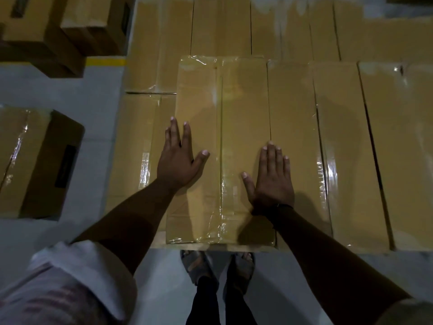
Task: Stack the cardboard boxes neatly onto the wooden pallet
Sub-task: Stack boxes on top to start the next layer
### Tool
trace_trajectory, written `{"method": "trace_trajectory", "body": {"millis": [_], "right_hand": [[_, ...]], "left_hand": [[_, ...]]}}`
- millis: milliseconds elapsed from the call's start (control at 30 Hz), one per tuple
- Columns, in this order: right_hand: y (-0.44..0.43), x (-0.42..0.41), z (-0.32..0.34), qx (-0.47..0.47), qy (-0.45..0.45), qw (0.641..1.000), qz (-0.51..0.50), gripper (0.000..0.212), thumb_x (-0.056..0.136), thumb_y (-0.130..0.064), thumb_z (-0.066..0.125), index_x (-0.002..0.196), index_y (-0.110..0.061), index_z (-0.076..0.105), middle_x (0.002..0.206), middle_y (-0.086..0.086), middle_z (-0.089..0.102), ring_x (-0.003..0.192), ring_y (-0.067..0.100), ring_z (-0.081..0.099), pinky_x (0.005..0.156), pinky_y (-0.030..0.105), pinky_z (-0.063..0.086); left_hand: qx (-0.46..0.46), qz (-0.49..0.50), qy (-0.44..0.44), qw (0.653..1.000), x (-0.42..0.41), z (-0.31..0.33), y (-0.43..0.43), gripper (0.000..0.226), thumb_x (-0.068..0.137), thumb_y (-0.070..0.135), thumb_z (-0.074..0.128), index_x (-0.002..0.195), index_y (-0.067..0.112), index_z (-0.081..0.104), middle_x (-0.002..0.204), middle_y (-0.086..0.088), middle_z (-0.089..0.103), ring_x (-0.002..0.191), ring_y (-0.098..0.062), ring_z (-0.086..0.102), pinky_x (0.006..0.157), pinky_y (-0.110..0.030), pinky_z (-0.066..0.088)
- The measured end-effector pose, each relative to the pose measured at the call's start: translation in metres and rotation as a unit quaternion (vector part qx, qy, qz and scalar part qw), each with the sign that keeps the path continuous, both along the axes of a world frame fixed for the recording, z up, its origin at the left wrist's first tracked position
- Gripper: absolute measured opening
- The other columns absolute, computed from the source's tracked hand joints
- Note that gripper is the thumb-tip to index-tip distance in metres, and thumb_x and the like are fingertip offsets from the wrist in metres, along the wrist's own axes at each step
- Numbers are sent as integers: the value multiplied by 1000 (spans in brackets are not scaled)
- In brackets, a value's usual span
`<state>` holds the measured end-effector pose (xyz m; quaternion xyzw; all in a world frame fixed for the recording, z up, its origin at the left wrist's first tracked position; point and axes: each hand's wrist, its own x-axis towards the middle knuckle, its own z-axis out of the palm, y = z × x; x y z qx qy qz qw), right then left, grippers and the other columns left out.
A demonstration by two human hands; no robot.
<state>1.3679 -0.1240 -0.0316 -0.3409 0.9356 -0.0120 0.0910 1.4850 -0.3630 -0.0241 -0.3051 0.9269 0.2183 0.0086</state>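
A taped brown cardboard box (220,109) lies on top of a layer of other boxes, straight in front of me. My left hand (179,158) presses flat on its left half, fingers straight. My right hand (271,179) lies flat on its right half, fingers straight too. More boxes of the same kind (346,141) sit side by side to the right at the same height, and a lower layer (138,141) shows at the left and behind. The wooden pallet is hidden under the boxes.
A loose taped box (35,160) stands on the grey floor at the left. Two more boxes (58,26) are stacked at the top left, beside a yellow floor line (105,61). My feet in sandals (218,268) stand at the stack's near edge.
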Motion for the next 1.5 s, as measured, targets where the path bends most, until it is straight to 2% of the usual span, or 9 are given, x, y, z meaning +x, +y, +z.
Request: {"method": "trace_trajectory", "body": {"millis": [233,333,433,600,733,933,1067,1300,1500], "right_hand": [[-1,-8,16,68,-50,996,6,90,98,-68,13,160,-6,-9,168,14,-17,155,29,-16,126,49,-1],[-8,-13,59,120,-87,989,31,89,99,-65,22,161,-5,0,169,13,-9,156,32,-4,126,49,6],[-28,11,122,93,-113,986,77,85,101,-58,32,161,-5,3,169,14,-4,156,32,2,126,49,9],[-81,84,212,28,-104,975,194,81,103,-57,28,162,-8,0,169,12,-7,157,30,-2,126,48,7],[-121,155,256,-20,-127,957,261,79,104,-55,28,162,-9,0,170,12,-4,157,28,-3,127,46,5],[-195,271,283,-55,-121,927,351,79,104,-55,30,162,-10,2,170,12,-2,157,27,-3,126,46,5],[-247,345,292,-53,-113,915,384,80,104,-58,28,162,-12,-3,170,9,-6,157,25,-6,126,45,3],[-338,481,300,-47,-117,890,439,80,105,-60,26,162,-12,-4,170,9,-10,156,27,-8,126,47,5],[-384,550,304,-43,-118,877,464,79,105,-57,29,162,-12,0,170,12,-4,156,30,-3,126,48,4]], "left_hand": [[78,36,-42,995,22,21,24,88,101,65,42,165,16,7,171,-14,-10,158,-37,4,123,-52,25],[111,35,-120,986,43,56,27,89,102,66,35,164,7,10,172,-15,3,158,-34,6,126,-45,17],[106,54,-141,983,89,109,42,90,102,68,27,163,5,7,171,-16,5,158,-34,3,128,-42,9],[89,140,-119,979,184,189,62,83,103,65,32,165,17,5,172,-9,1,158,-30,-3,126,-43,8],[96,230,-130,960,286,227,57,82,102,66,33,165,20,7,172,-9,0,158,-29,-5,127,-42,6],[102,349,-121,924,432,245,33,84,101,69,30,165,20,6,172,-10,-3,158,-32,-6,126,-44,5],[110,414,-70,901,502,260,4,85,100,69,32,165,21,8,172,-8,-3,158,-31,-7,127,-44,4],[79,461,-63,882,629,275,-54,85,99,72,29,165,22,8,172,-9,-2,158,-32,-7,127,-45,4],[56,470,-56,879,678,282,-97,84,100,70,30,165,20,10,172,-10,0,158,-34,-5,127,-46,6]]}}
